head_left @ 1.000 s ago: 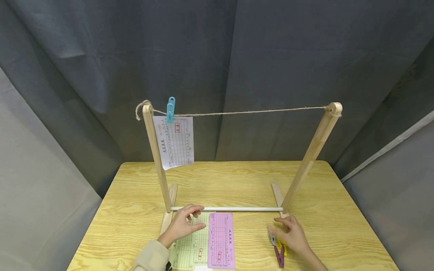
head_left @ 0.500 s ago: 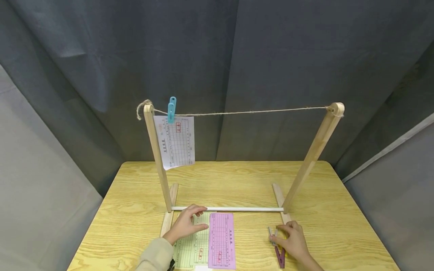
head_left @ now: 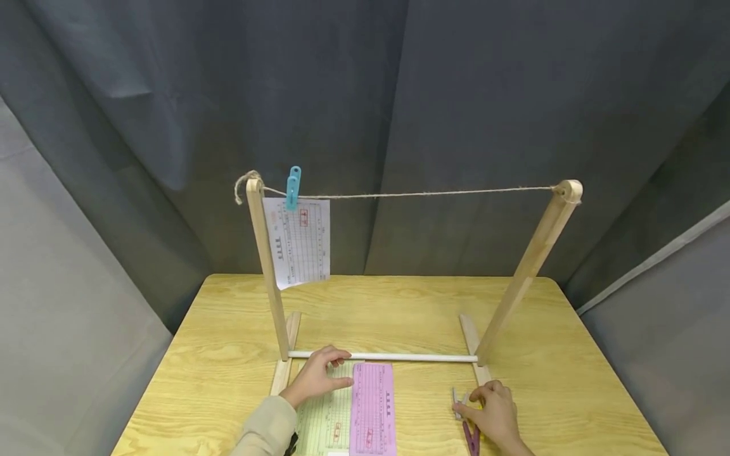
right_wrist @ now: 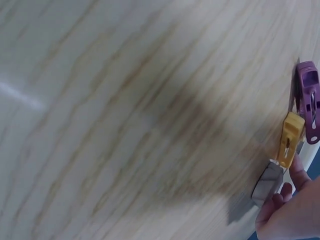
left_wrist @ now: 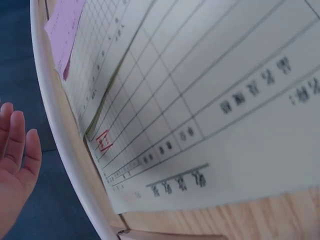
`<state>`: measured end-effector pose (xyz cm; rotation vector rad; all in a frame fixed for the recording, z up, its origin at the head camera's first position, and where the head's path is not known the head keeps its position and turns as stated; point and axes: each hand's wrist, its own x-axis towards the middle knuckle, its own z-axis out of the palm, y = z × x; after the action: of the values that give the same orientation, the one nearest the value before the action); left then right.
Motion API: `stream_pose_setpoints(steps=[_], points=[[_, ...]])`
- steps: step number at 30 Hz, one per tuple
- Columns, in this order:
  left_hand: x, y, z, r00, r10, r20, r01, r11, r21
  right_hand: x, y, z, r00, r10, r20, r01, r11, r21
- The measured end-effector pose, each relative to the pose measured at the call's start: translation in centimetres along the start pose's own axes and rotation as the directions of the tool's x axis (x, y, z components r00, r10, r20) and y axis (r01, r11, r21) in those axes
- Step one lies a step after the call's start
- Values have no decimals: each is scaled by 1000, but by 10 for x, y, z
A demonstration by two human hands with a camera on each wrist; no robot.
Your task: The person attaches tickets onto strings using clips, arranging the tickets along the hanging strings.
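Note:
My left hand [head_left: 318,379] hovers with loosely bent fingers and its thumb apart above the green printed slip [head_left: 319,421]. Partly over that slip lies a pink one [head_left: 373,411], near the thumb tip. On the right, my right hand [head_left: 495,413] pinches a grey clothespin [right_wrist: 268,183] between thumb and fingers, low over the table. A yellow clothespin [right_wrist: 290,139] sits close by the fingers, mostly hidden in the head view. Beside it is a purple clothespin [head_left: 471,437]. A white slip [head_left: 302,244] hangs from the string, held by a blue clothespin [head_left: 293,188].
A twine line [head_left: 422,194] runs between two wooden posts, the left post [head_left: 267,272] and the right post [head_left: 527,269]. A white rod [head_left: 410,357] joins their feet behind the slips. Grey curtains [head_left: 485,126] stand behind the wooden table [head_left: 371,310].
My right hand has closed on the grey clothespin, which has turned so both its legs show. The left hand has barely moved. The whole head view has shifted slightly.

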<state>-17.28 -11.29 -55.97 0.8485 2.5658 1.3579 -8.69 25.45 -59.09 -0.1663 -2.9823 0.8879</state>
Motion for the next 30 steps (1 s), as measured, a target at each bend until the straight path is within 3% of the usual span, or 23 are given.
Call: stream_pose_setpoints(steps=[6, 15, 22, 26, 30], points=[[4, -6, 8, 1000, -2, 2, 2, 999, 35, 2, -6, 6, 1000, 19, 3, -19, 1000, 14], [10, -12, 18, 997, -70, 16, 67, 988, 136, 7, -17, 10, 999, 42, 29, -42, 999, -3], [12, -8, 30, 996, -92, -2, 91, 972, 216, 7, -21, 11, 998, 59, 35, -58, 998, -23], [12, -7, 35, 997, -66, -43, 75, 963, 258, 9, -22, 12, 997, 64, 39, -63, 998, -28], [12, -8, 38, 995, -93, -27, 96, 946, 308, 11, -23, 13, 998, 58, 36, -57, 998, -29]])
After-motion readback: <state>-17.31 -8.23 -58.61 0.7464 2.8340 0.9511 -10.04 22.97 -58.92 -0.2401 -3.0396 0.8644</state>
